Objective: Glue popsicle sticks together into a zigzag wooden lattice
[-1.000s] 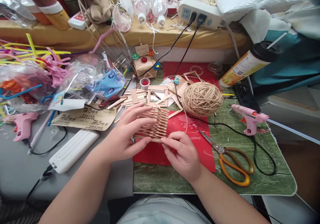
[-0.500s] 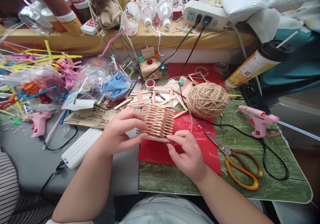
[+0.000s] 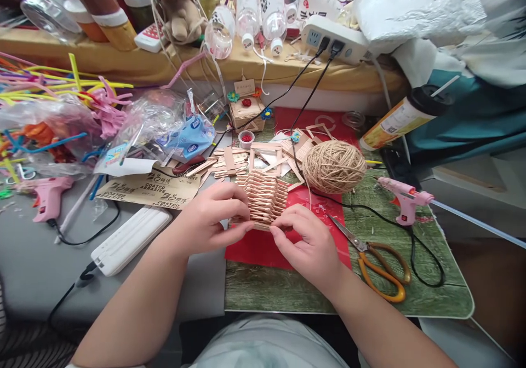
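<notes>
A stacked structure of wooden craft sticks (image 3: 266,197) stands over the red sheet (image 3: 263,250), its layers fanned into ridges. At its near left corner my left hand (image 3: 213,214) is closed, thumb and fingers gripping the edge. My right hand (image 3: 308,239) pinches the near right corner of the same structure with thumb and forefinger. The two thumbs lie close together along its near edge. Loose craft sticks (image 3: 230,162) and a square stick frame (image 3: 266,148) lie just behind it. A ball of twine (image 3: 335,166) sits to the right.
Scissors (image 3: 370,256) with orange handles lie right of my right hand. Pink glue guns rest at the right (image 3: 405,198) and left (image 3: 47,195). A white power strip (image 3: 130,241) and sandpaper (image 3: 143,190) are on the left. A lidded drink cup (image 3: 405,117) stands behind.
The view has shifted a little, moving the right-hand items leftward. My thumbs have come closer together along the near edge, and the stick structure appears slightly turned.
</notes>
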Demonstrator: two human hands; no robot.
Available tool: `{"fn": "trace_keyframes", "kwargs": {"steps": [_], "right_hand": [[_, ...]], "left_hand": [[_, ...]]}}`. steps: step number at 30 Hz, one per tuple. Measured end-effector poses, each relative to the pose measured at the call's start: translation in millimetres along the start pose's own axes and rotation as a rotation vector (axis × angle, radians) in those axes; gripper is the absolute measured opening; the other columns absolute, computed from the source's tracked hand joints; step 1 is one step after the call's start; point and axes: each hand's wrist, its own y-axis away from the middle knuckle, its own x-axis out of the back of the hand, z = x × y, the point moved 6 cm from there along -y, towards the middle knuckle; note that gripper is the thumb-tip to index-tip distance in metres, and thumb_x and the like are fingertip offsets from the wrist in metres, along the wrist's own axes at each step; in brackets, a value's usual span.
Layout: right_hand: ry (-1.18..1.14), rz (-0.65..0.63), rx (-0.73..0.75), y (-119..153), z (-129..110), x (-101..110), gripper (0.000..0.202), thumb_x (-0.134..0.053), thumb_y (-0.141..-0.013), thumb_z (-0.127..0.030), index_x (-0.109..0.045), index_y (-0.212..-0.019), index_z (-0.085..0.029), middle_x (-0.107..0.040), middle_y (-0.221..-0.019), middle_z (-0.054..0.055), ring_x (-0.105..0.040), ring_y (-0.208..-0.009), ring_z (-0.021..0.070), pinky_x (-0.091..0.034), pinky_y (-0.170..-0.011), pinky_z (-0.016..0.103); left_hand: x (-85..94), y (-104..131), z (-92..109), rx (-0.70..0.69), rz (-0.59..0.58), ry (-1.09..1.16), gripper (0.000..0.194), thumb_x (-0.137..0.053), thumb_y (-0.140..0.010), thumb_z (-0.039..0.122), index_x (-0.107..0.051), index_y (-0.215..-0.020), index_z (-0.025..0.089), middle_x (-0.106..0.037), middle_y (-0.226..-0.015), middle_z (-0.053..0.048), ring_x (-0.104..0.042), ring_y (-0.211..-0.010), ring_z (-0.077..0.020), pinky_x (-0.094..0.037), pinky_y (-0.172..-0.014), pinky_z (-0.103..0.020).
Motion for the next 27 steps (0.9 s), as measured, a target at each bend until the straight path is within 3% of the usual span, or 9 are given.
{"fn": "trace_keyframes", "kwargs": {"steps": [12,19,22,25,27], "right_hand": [[0.011,0.009,0.033,3,3,-2,0.013,-0.068,-0.101,-0.013,-0.070,-0.094,-0.024,-0.070,-0.086,0.003,-0.065,-0.082,0.0199,-0.055,-0.073,0.035],[0.037,0.064,0.081,16,6,9,0.017,-0.072,-0.098,-0.010,-0.075,-0.108,-0.023,-0.073,-0.096,0.006,-0.071,-0.089,0.0206,-0.061,-0.079,0.036],[0.105,0.060,0.062,33,11,24,0.021,-0.070,-0.098,-0.009,-0.075,-0.111,-0.024,-0.074,-0.096,0.006,-0.072,-0.089,0.0213,-0.063,-0.080,0.037],[0.238,0.077,0.037,65,27,53,0.025,-0.072,-0.096,-0.009,-0.075,-0.114,-0.025,-0.075,-0.098,0.006,-0.073,-0.089,0.0225,-0.062,-0.081,0.039],[0.332,0.223,-0.006,92,44,89,0.021,-0.073,-0.095,-0.012,-0.075,-0.112,-0.025,-0.075,-0.097,0.006,-0.072,-0.086,0.0230,-0.061,-0.079,0.040]], "left_hand": [[-4.9,-2,1,-0.008,0.039,-0.026,0.006,-0.072,-0.097,0.018,-0.075,-0.099,0.023,-0.070,-0.097,-0.005,-0.064,-0.087,-0.0176,-0.052,-0.081,-0.034],[-4.6,-3,3,-0.014,0.055,-0.031,0.007,-0.071,-0.096,0.015,-0.074,-0.097,0.022,-0.069,-0.096,-0.005,-0.063,-0.085,-0.0170,-0.051,-0.080,-0.033],[-5.1,-3,3,-0.025,0.049,-0.044,0.007,-0.073,-0.095,0.014,-0.073,-0.097,0.021,-0.069,-0.097,-0.005,-0.063,-0.086,-0.0170,-0.051,-0.081,-0.033],[-5.6,-3,3,-0.045,0.039,-0.055,0.010,-0.074,-0.095,0.013,-0.073,-0.099,0.021,-0.069,-0.098,-0.005,-0.063,-0.086,-0.0164,-0.051,-0.081,-0.032],[-5.9,-2,3,-0.057,0.030,-0.054,0.011,-0.074,-0.095,0.012,-0.073,-0.100,0.021,-0.069,-0.099,-0.005,-0.063,-0.085,-0.0159,-0.051,-0.080,-0.032]]}}
